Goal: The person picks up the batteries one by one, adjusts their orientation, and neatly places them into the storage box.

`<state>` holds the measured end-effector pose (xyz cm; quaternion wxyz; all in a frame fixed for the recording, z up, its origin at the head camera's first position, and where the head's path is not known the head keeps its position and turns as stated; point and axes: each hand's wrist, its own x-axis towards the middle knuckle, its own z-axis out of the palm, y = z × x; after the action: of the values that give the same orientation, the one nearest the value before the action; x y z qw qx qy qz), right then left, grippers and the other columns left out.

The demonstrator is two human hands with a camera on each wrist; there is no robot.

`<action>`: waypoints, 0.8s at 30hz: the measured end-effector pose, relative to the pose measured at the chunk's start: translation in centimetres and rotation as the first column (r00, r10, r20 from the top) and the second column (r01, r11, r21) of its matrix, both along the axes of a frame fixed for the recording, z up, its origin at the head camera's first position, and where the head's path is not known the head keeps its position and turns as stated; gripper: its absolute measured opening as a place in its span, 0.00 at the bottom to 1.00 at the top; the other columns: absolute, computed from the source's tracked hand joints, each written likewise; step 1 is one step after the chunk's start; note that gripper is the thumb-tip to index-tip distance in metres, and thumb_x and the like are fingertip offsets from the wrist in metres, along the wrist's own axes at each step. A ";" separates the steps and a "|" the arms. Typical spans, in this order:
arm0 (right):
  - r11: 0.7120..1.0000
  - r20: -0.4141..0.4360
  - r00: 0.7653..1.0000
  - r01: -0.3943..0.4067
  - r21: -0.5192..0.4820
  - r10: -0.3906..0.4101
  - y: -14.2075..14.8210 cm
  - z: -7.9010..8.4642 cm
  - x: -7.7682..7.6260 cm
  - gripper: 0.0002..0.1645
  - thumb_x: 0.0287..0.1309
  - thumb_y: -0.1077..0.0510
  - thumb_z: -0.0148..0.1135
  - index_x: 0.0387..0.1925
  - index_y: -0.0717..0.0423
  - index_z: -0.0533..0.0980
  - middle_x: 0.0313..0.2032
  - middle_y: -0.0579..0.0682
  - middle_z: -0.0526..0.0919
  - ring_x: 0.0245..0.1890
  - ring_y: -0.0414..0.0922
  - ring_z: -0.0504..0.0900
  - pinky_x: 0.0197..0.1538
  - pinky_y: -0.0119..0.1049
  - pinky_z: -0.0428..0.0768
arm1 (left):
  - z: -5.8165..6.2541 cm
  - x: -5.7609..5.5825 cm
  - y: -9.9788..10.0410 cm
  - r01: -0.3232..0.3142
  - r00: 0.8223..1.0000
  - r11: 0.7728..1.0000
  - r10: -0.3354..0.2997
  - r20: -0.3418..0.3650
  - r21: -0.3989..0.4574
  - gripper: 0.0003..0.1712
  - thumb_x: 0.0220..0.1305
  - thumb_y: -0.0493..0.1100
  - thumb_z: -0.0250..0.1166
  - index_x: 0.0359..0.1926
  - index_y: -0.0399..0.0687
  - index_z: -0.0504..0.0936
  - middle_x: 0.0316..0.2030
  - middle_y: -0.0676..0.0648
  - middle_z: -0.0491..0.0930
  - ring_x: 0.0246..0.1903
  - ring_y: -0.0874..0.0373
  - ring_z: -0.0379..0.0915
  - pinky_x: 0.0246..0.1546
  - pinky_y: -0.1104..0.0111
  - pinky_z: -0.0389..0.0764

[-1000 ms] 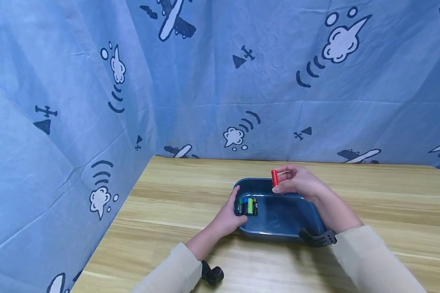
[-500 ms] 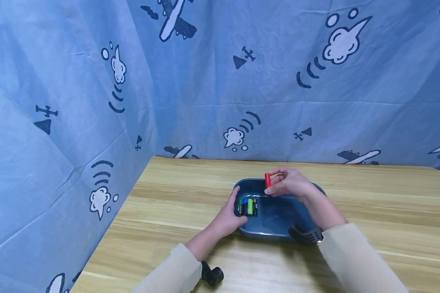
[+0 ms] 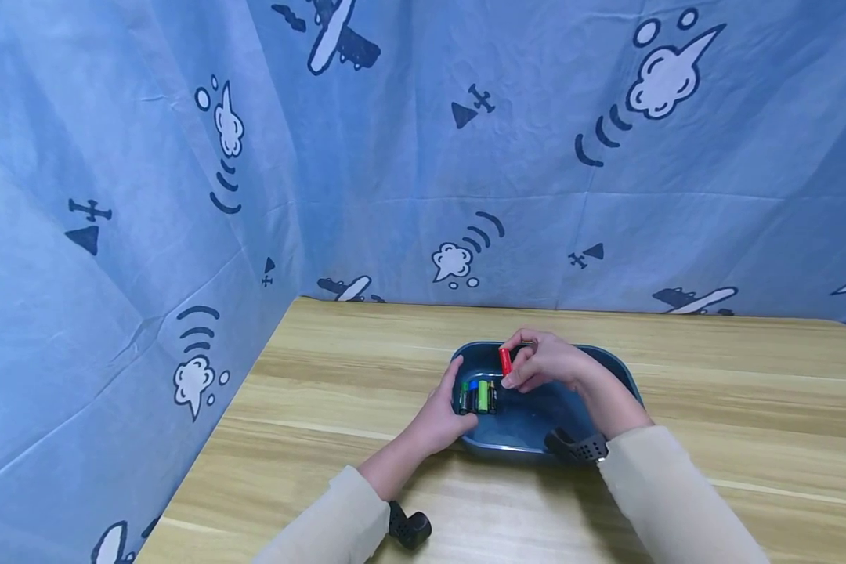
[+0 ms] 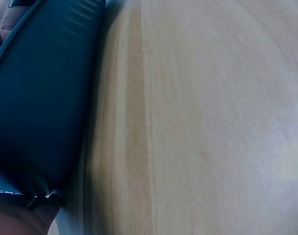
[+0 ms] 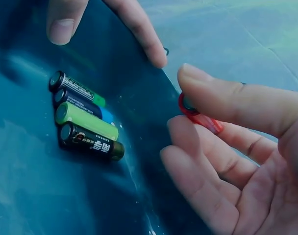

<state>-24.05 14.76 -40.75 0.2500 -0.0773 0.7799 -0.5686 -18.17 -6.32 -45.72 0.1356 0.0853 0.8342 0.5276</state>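
Observation:
A dark blue plastic basin rests on the table. My left hand holds its left end, the thumb over the front rim and a finger along the far one. Inside, near that hand, several batteries lie side by side: a green-ended one, a blue-ended one, a light green one and a black one with a dull gold end. Between thumb and fingertips, my right hand pinches a red battery, tilted, above the basin just right of the row.
The wood-grain table extends around the basin. Behind it and at the left hangs a blue cloth printed with planes and clouds. A black wrist strap on the right arm hangs over the basin's front rim.
My right hand has moved left and lower with the red battery, nearer to the row. The red battery has tipped from upright to slanted. My left hand keeps its place on the basin.

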 end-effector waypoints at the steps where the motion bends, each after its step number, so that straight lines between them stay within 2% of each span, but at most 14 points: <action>1: 1.000 -0.004 1.000 -0.007 0.010 0.007 0.0 0.0 0.0 0.30 0.44 0.66 0.69 0.49 0.64 0.65 0.24 0.53 0.79 0.31 0.53 0.82 0.37 0.44 0.81 | 0.0 0.0 0.0 0.001 1.000 1.000 -0.001 0.000 0.002 0.51 0.54 0.37 0.63 0.72 0.62 0.44 0.67 0.40 0.53 0.63 0.41 0.54 0.52 0.48 0.70; 7: 0.994 0.004 0.999 -0.053 0.092 0.052 -0.3 0.0 -0.1 0.31 0.43 0.63 0.71 0.48 0.64 0.65 0.24 0.55 0.81 0.26 0.53 0.82 0.34 0.43 0.82 | 0.0 0.0 0.0 0.008 1.000 1.000 -0.007 -0.003 0.012 0.51 0.54 0.37 0.63 0.72 0.62 0.44 0.67 0.40 0.53 0.63 0.41 0.54 0.53 0.48 0.69; 14: 0.974 0.032 0.993 -0.114 0.194 0.110 -0.4 -0.5 -0.2 0.31 0.40 0.62 0.73 0.45 0.62 0.66 0.24 0.55 0.81 0.21 0.49 0.81 0.31 0.42 0.82 | -0.1 0.0 0.1 0.009 1.000 1.000 -0.009 0.001 0.013 0.51 0.54 0.36 0.63 0.72 0.63 0.44 0.67 0.40 0.53 0.62 0.41 0.54 0.53 0.49 0.70; 21: 0.930 0.058 0.982 -0.189 0.316 0.180 -0.8 -1.3 -0.2 0.31 0.38 0.63 0.74 0.42 0.59 0.65 0.23 0.55 0.81 0.18 0.46 0.79 0.29 0.40 0.81 | 0.0 0.0 0.1 0.003 1.000 1.000 -0.003 0.000 0.018 0.51 0.54 0.36 0.63 0.72 0.62 0.44 0.68 0.40 0.52 0.63 0.41 0.53 0.54 0.48 0.68; 24: 0.918 0.081 0.976 -0.217 0.331 0.201 -1.0 -1.6 -0.2 0.31 0.38 0.64 0.74 0.41 0.60 0.64 0.24 0.56 0.81 0.18 0.46 0.80 0.28 0.39 0.81 | 0.0 0.1 0.0 0.000 1.000 1.000 0.000 0.002 0.018 0.51 0.54 0.35 0.63 0.72 0.62 0.44 0.68 0.40 0.52 0.63 0.40 0.53 0.54 0.48 0.68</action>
<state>-24.25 13.74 -42.32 0.3365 -0.1030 0.8472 -0.3980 -18.12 -6.31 -45.76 0.1355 0.0859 0.8293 0.5352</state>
